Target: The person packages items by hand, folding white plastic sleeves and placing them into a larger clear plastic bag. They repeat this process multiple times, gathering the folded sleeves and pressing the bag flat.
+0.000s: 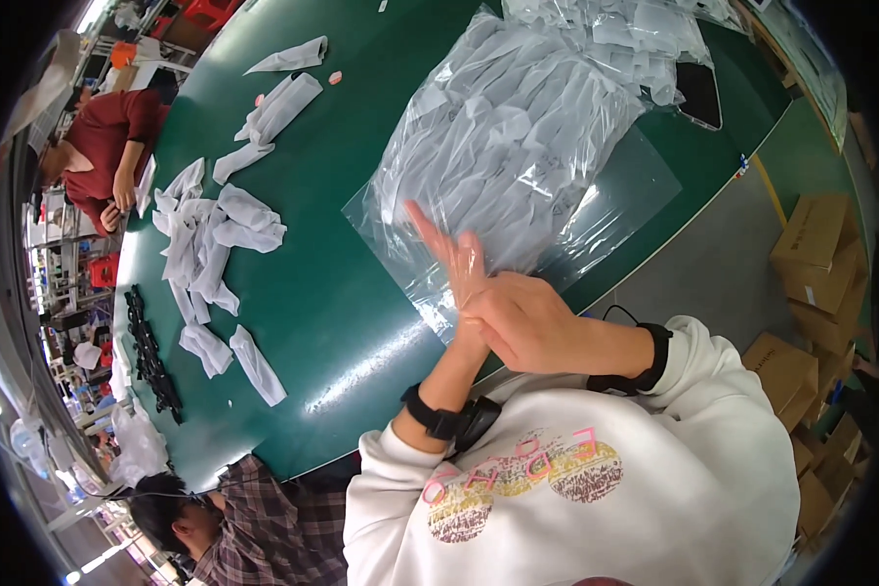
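Observation:
A large clear plastic bag [645,186] lies on the green table, filled with many thin, whitish, rolled pieces of soft material [488,127]. My left hand [457,262] is inside the mouth of this bag, its fingers stretched out under the film toward the pieces. Across my left wrist, my right hand [523,317] is closed, gripping the gathered bag edge there. Its fingertips are partly hidden, so how much film they hold cannot be told. A black band with a small box sits on my left wrist.
Loose whitish pieces [205,234] lie scattered on the table's left. More bagged pieces [615,39] and a dark phone [698,96] are at the back right. Black strips [148,352] line the left edge. Cardboard boxes [816,239] stand at right; two people sit at left.

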The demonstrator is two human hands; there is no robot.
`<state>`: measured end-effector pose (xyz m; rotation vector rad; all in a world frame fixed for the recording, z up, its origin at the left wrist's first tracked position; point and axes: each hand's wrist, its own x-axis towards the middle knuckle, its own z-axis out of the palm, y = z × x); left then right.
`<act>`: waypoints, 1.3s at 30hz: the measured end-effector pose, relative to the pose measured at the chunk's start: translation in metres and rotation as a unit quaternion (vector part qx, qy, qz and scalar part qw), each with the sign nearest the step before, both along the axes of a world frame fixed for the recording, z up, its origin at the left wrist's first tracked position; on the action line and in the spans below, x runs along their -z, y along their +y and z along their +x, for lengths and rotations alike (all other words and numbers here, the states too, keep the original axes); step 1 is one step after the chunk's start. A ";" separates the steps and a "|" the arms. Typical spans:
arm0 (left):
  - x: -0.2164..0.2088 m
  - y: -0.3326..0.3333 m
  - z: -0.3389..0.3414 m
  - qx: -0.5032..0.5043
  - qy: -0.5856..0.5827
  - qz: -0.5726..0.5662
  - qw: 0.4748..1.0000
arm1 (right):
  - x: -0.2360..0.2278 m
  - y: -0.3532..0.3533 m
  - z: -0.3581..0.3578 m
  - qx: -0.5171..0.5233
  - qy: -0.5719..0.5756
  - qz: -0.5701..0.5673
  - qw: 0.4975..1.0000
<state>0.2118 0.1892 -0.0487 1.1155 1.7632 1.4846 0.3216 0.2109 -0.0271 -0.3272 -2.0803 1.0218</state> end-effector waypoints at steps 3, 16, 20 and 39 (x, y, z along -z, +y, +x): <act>-0.001 -0.006 0.000 0.007 -0.040 0.000 0.999 | -0.001 0.012 0.008 0.006 -0.002 0.021 1.000; 0.033 -0.003 0.001 0.060 0.361 -0.095 0.926 | -0.007 0.004 -0.010 -0.010 -0.082 0.045 0.996; 0.007 -0.012 -0.027 0.106 0.366 -0.090 0.920 | -0.011 0.007 -0.008 -0.017 -0.119 0.064 0.991; 0.006 -0.095 -0.043 0.173 0.411 -0.185 0.876 | 0.001 0.062 0.010 0.137 -0.292 0.099 0.941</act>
